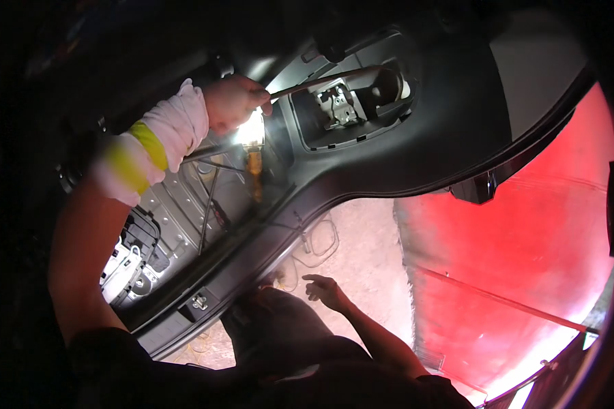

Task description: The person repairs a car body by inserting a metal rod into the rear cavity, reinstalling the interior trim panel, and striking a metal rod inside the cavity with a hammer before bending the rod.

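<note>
My left hand point(235, 103), a white wrap with a yellow-green band around its wrist and forearm, is closed on one end of a thin dark strip point(314, 83). From my fingers the strip runs right and curves into an oval opening point(305, 142) in the black side trim panel point(378, 160). A metal bracket point(340, 105) shows inside that opening. Just below my left hand shines a bright work light point(252, 133) with an orange handle point(254, 170). My right hand point(327, 292) hangs low outside the car, holding nothing, its index finger extended and the others bent.
The car's cargo floor point(177, 204) is bare metal, with a dark plastic and white part point(126, 266) at the left. A sill with a latch striker point(198, 301) borders it. Cables point(320, 252) lie on the ground outside. A red surface point(505, 252) stands at the right.
</note>
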